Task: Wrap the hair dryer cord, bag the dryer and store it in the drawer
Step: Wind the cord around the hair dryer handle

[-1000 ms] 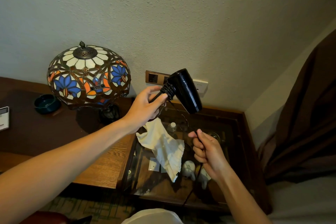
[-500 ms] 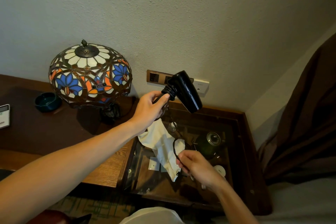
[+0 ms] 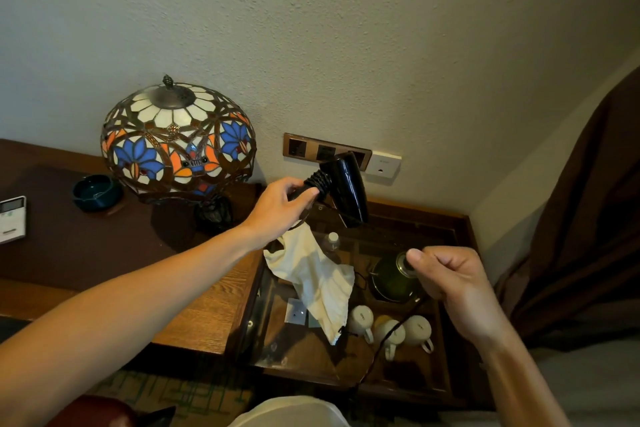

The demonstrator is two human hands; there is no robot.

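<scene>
Above the glass-topped wooden bench (image 3: 446, 350), head view: left hand (image 3: 277, 210) holds the glossy black hair dryer (image 3: 346, 185) by its handle, fingers closed round it just below a stack of coils of the black cord (image 3: 320, 181). Dryer barrel points down and to the right, well clear of the bench top. Right hand (image 3: 453, 279), right of the dryer and lower, is curled shut; the loose cord runs down from under it toward the bench's near edge, so its grip looks to be on the cord, though the contact itself is hidden. Cream cloth bag (image 3: 318, 279) lies crumpled on the glass below the dryer. No drawer identifiable.

Judgement: cord wrapping is part done; a long tail remains. To do it well, keep light tension from the right hand, lay each turn touching the last, and hold the left thumb on the coils so none slips.

Room: stained-glass dome lamp (image 3: 178, 139) stands close left of the dryer, brown wall socket strip (image 3: 304, 148) just behind it. Open space lies right of the dryer and toward the person; swing loops there. Trailing cord passes over the bench's near edge, so watch for snagging.
</scene>
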